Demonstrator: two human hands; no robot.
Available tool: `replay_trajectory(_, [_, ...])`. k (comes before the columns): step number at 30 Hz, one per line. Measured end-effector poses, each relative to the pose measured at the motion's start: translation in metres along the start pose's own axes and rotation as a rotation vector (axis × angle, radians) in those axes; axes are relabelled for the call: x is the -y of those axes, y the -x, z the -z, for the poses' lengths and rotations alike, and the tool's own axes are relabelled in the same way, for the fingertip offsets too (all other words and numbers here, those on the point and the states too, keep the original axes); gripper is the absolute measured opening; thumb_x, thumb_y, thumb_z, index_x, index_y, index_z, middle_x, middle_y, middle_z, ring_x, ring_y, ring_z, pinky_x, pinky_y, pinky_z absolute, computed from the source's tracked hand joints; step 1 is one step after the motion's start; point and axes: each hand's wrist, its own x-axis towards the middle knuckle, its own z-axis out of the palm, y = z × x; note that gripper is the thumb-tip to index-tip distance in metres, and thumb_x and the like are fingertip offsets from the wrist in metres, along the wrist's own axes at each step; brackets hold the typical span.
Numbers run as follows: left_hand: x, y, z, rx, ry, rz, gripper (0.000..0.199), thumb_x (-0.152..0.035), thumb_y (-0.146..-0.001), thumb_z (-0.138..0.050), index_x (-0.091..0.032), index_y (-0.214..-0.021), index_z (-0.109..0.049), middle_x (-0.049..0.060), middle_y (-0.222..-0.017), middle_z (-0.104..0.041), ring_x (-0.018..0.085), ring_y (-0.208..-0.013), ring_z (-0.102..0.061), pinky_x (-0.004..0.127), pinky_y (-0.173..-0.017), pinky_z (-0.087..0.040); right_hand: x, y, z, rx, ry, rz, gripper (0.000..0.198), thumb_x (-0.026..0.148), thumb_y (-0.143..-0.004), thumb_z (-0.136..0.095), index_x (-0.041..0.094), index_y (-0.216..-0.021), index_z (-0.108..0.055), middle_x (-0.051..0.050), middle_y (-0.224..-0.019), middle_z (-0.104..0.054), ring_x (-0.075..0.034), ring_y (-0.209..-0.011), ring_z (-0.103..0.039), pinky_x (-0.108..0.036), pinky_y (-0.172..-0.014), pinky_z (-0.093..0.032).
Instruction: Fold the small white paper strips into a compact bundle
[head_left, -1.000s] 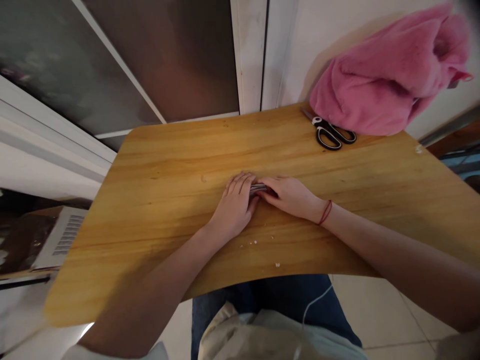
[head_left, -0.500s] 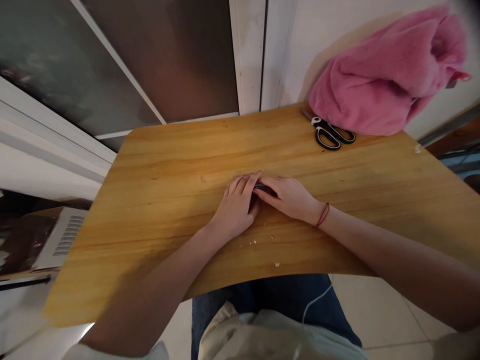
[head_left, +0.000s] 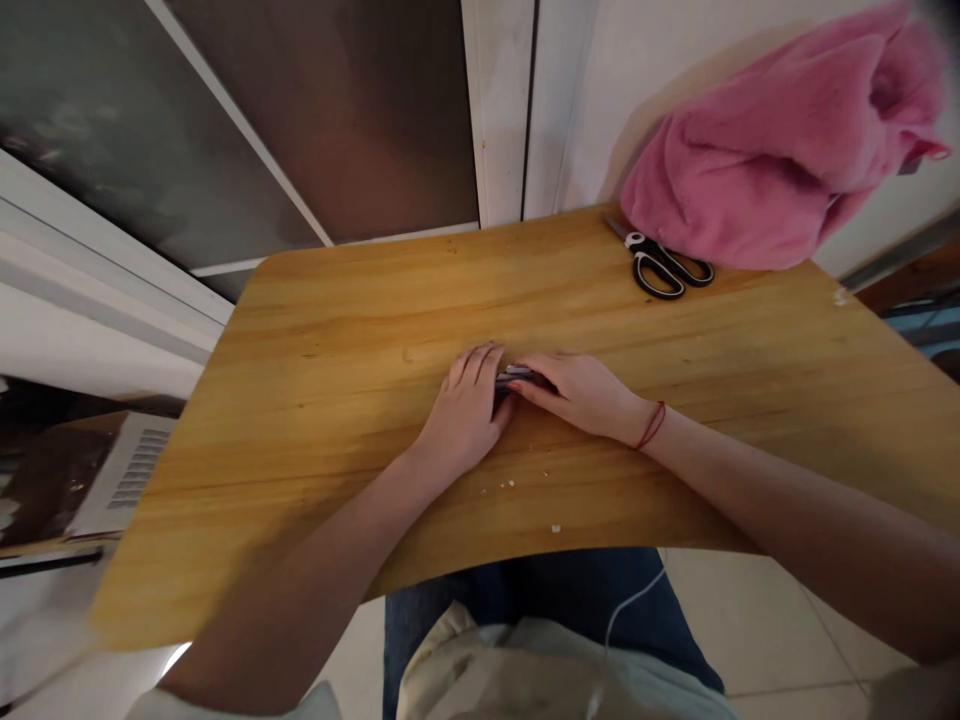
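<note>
Just above the table point(head_left: 360, 330), my left hand point(head_left: 465, 410) and my right hand point(head_left: 581, 392) grip a small slim dark object with pale strips along its top point(head_left: 514, 377). Its left end is hidden under my left fingers, its right end inside the curl of my right thumb and fingers. What kind of thing it is I cannot make out. A short stretch of it shows in the gap between both hands. My right wrist wears a thin red cord point(head_left: 652, 425).
Black-handled scissors point(head_left: 660, 268) lie at the back right, against a pink plush bundle point(head_left: 757, 160). Small white scraps point(head_left: 556, 528) are scattered near the table's front edge. A cardboard box point(head_left: 112, 470) stands left of the table, beyond its edge.
My left fingers have drawn back a little to the left from my right hand. More of the dark object and its pale strips now shows between them.
</note>
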Motion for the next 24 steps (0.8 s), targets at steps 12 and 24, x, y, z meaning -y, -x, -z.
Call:
replay_trajectory(12, [-0.0012, 0.0003, 0.0003, 0.013, -0.071, -0.04, 0.057, -0.025, -0.094, -0.042, -0.013, -0.148, -0.027, 0.016, -0.143, -0.047, 0.028, -0.134, -0.038, 0.049, -0.112, -0.034, 0.0008, -0.0003, -0.0008, -0.002, 0.066, -0.009, 0.027, 0.035, -0.093, -0.05, 0.016, -0.109, -0.06, -0.007, -0.087, -0.07, -0.021, -0.076, -0.062, -0.03, -0.067, -0.04])
replay_trajectory(24, [-0.0008, -0.0031, -0.0005, 0.044, -0.073, -0.071, 0.049, -0.016, -0.093, -0.037, -0.009, -0.141, -0.038, 0.015, -0.146, -0.046, 0.026, -0.137, -0.039, 0.047, -0.114, -0.032, -0.0005, -0.0013, -0.006, -0.032, 0.054, 0.013, 0.033, 0.032, -0.094, -0.048, 0.013, -0.12, -0.056, -0.012, -0.1, -0.072, -0.024, -0.085, -0.066, -0.034, -0.077, -0.046])
